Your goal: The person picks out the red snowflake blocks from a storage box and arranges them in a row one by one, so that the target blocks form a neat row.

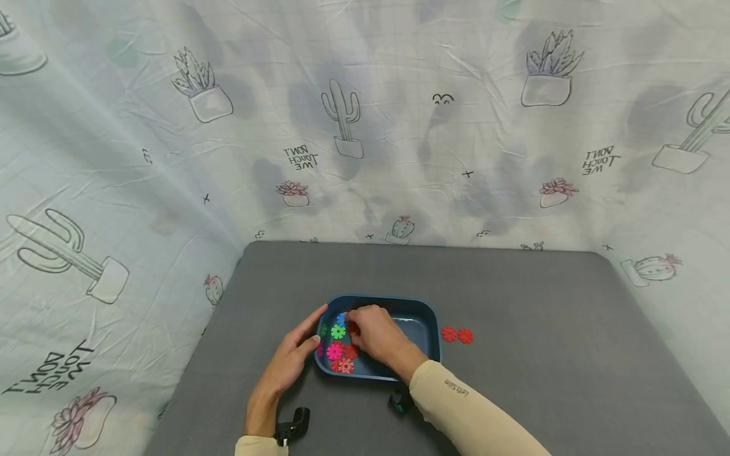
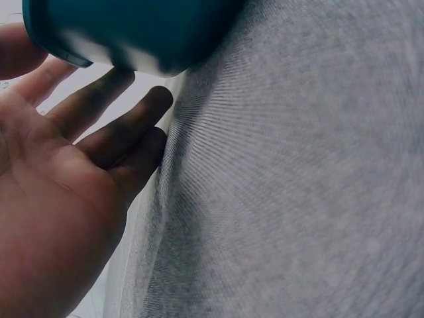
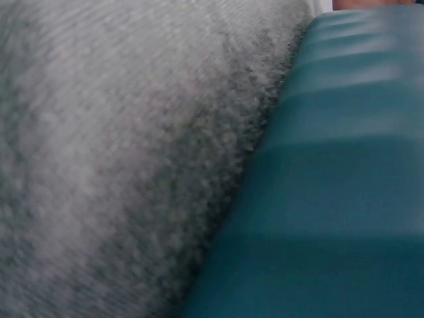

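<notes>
A dark blue tray (image 1: 419, 326) holds several small notched plastic discs at its left end: a blue disc (image 1: 341, 319), a green disc (image 1: 338, 332), a pink disc (image 1: 334, 351) and red discs (image 1: 345, 365). My left hand (image 1: 288, 361) rests against the tray's left side, thumb at the rim, its fingers extended along the outer wall in the left wrist view. Inside the tray, my right hand (image 1: 376, 332) reaches down among the discs with bent fingers. A red disc shows between its thumb and fingers; whether they pinch it is hidden.
Two red discs (image 1: 465, 335) lie on the grey tabletop (image 1: 513, 297), just right of the tray. Black wrist devices are on both arms, the left one (image 1: 293, 427) near the table's front. A cactus-print curtain (image 1: 410, 126) surrounds the table.
</notes>
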The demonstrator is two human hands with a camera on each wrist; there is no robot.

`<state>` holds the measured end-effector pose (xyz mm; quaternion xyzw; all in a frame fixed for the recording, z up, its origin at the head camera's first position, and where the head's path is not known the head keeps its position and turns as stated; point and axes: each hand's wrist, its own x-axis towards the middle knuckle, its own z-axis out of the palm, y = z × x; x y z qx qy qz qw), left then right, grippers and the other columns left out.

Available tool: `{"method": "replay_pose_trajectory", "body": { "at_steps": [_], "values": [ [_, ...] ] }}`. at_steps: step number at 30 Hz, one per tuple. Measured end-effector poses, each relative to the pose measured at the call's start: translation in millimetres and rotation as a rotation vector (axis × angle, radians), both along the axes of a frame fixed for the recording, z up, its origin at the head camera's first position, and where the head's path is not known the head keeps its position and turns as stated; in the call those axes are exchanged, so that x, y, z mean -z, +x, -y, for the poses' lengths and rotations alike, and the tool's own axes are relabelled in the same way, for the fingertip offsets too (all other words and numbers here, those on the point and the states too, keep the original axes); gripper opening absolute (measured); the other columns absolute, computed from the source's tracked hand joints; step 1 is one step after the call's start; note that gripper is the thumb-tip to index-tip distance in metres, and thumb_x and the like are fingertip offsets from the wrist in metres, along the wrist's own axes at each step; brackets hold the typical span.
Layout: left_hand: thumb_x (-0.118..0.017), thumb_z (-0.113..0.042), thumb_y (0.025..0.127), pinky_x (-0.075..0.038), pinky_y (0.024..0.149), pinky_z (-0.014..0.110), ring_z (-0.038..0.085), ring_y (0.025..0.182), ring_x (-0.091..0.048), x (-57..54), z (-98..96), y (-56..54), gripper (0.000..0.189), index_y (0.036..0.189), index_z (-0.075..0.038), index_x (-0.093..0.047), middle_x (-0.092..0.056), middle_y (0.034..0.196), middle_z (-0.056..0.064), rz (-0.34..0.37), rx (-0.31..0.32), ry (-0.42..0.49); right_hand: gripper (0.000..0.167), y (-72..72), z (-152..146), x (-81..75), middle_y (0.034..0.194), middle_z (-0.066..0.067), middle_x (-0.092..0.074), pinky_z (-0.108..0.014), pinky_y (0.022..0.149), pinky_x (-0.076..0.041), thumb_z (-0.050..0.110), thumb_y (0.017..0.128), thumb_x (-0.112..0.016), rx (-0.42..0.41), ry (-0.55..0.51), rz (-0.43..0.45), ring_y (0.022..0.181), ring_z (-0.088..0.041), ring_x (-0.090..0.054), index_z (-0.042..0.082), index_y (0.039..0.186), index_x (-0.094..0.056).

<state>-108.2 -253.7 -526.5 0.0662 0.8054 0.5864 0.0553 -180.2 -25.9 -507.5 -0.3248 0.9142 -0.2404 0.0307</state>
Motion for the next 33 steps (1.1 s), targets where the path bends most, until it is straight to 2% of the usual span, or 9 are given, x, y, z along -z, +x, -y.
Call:
{"method": "replay_pose_trajectory", "body": {
  "at_steps": [1,4,8,12,16,22,27,33],
  "values": [
    [-0.052,-0.010,0.112,-0.024,0.129,0.026,0.028,0.167,-0.029,0.0,0.1,0.1,0.060,0.169,-0.026,-0.044,-0.038,0.177,0.002,0.001,-0.001,-0.002,0.026,-0.1,-0.3,-0.1,0.099,0.000,-0.077,-0.022,0.074,-0.058,0.012,0.097,-0.082,0.001,-0.006,0.004,0.077,-0.008,-0.059,0.010,0.123,-0.081],
    [-0.052,-0.008,0.112,-0.024,0.134,0.045,0.031,0.167,-0.029,0.4,-0.1,0.4,0.061,0.169,-0.026,-0.044,-0.038,0.178,0.003,-0.007,0.003,0.002,0.028,-0.4,-3.4,-0.3,0.106,-0.002,-0.080,-0.022,0.076,-0.058,0.013,0.097,-0.082,0.001,-0.052,0.028,0.080,-0.008,-0.061,0.009,0.125,-0.081],
    [-0.052,-0.007,0.111,-0.018,0.132,0.068,0.034,0.167,-0.029,1.4,-0.7,0.7,0.062,0.169,-0.026,-0.045,-0.038,0.177,0.004,-0.008,-0.002,0.010,0.031,1.7,-9.0,-5.0,0.117,-0.006,-0.082,-0.027,0.081,-0.061,0.012,0.097,-0.081,-0.013,-0.146,0.051,0.087,-0.011,-0.067,0.006,0.127,-0.081],
    [-0.051,-0.007,0.112,-0.018,0.132,0.070,0.037,0.167,-0.029,1.6,-1.0,0.9,0.061,0.169,-0.024,-0.044,-0.038,0.177,0.006,-0.010,-0.002,0.009,0.032,6.2,-15.3,-13.0,0.119,-0.008,-0.083,-0.034,0.087,-0.064,0.012,0.096,-0.081,-0.028,-0.203,0.042,0.095,-0.016,-0.074,0.005,0.128,-0.081],
    [-0.051,-0.007,0.112,-0.018,0.132,0.069,0.036,0.167,-0.028,0.3,-1.6,1.0,0.061,0.169,-0.024,-0.045,-0.038,0.177,0.006,-0.004,-0.010,0.006,0.033,12.9,-27.5,-22.2,0.121,-0.005,-0.082,-0.038,0.091,-0.065,0.013,0.097,-0.080,-0.019,-0.260,0.080,0.103,-0.017,-0.076,0.007,0.130,-0.080],
    [-0.052,-0.007,0.111,-0.018,0.133,0.068,0.036,0.167,-0.029,1.1,-3.0,2.6,0.061,0.169,-0.025,-0.045,-0.038,0.177,0.006,0.004,-0.017,0.001,0.031,25.4,-62.4,-35.1,0.120,0.003,-0.082,-0.043,0.092,-0.066,0.014,0.097,-0.082,-0.033,-0.344,0.086,0.106,-0.013,-0.078,0.015,0.127,-0.081],
    [-0.052,-0.007,0.110,-0.018,0.133,0.069,0.037,0.167,-0.028,3.1,-3.6,4.2,0.062,0.169,-0.025,-0.044,-0.037,0.178,0.006,-0.009,-0.025,-0.005,0.033,33.6,-100.4,-42.6,0.119,0.007,-0.083,-0.038,0.092,-0.065,0.013,0.094,-0.086,-0.044,-0.425,0.064,0.105,-0.009,-0.078,0.018,0.126,-0.082],
    [-0.053,-0.006,0.109,-0.017,0.133,0.069,0.036,0.167,-0.028,5.4,-2.9,5.2,0.064,0.169,-0.028,-0.045,-0.038,0.178,0.004,-0.012,-0.034,-0.007,0.033,43.3,-148.9,-41.9,0.117,0.008,-0.083,-0.032,0.093,-0.065,0.009,0.094,-0.086,0.053,-0.502,0.078,0.105,-0.007,-0.078,0.019,0.125,-0.082]
  ]
}}
